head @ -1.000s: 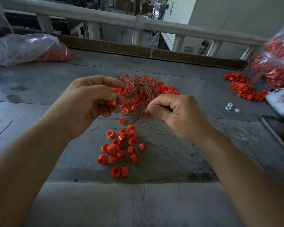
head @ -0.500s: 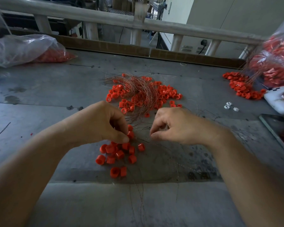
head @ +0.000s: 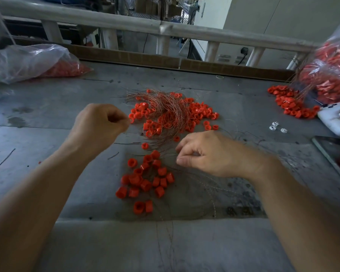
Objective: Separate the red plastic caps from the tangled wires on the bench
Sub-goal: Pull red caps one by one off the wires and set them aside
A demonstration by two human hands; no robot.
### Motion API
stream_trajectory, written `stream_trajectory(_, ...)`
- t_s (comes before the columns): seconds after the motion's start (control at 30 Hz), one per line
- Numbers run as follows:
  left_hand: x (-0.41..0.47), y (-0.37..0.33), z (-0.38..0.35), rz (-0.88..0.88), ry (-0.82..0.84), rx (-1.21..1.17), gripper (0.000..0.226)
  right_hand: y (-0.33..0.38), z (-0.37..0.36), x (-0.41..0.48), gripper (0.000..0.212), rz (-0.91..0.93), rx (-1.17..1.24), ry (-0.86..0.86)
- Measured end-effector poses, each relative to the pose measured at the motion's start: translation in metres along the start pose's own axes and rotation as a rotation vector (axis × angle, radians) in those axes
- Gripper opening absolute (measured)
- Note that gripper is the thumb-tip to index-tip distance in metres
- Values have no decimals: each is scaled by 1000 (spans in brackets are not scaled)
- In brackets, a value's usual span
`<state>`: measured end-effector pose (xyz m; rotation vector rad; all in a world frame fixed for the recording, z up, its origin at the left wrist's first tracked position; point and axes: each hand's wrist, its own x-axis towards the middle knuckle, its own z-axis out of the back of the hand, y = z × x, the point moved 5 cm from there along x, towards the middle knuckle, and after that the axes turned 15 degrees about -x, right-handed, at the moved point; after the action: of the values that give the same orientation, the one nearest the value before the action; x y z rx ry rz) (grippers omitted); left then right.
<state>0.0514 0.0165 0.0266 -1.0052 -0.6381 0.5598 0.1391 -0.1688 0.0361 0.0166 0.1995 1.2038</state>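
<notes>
- Separated caps (head: 145, 181): a loose heap on the bench (head: 47, 138), nearest the person. Deposit each freed cap here, apart from the wires.
- Right hand (head: 210, 154): just beside the heap, over loose strands (head: 204, 185). Fingers curled, thumb near forefinger; whether a strand is pinched cannot be determined.
- Left hand (head: 98, 124): raised beside the tangle. Fingers curled inward, thumb against forefinger, nothing visibly held.
- Tangled wires (head: 165, 112): beyond both hands, with many red caps (head: 196, 112) among and around them. Recommended: pinch one cap, restrain its wire with the other hand, and pull along the strand, not across.
</notes>
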Motion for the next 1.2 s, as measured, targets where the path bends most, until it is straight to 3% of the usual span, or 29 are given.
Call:
stream_trajectory(0.07, 6, 7, 1, -42, -63, 88, 15, 2, -2, 0, 25, 4, 2, 35)
stream_trajectory(0.1, 10, 11, -2, -57, -58, 131, 24, 3, -3, 0, 25, 9, 4, 48)
stream_trajectory(0.2, 19, 23, -13, -75, 46, 202, 49, 7, -6, 1, 25, 28, 23, 68)
stream_trajectory(0.3, 22, 27, -26, -89, 166, 255, 58, 11, -9, 2, 24, 51, 51, 78)
stream_trajectory(0.5, 23, 31, -38, -139, 319, 389, 45, 14, -5, 2, 22, 91, 78, 6)
stream_trajectory(0.73, 22, 23, -25, -237, 168, 366, 33, 0, 9, 2, 17, 26, 174, -163)
stream_trajectory(1.03, 19, 20, -12, -167, 102, 358, 18, -43, 32, -2, 10, -257, 277, -540)
stream_trajectory(1.2, 15, 17, -5, -125, 95, 330, 23, -60, 30, -1, 18, -366, 334, -638)
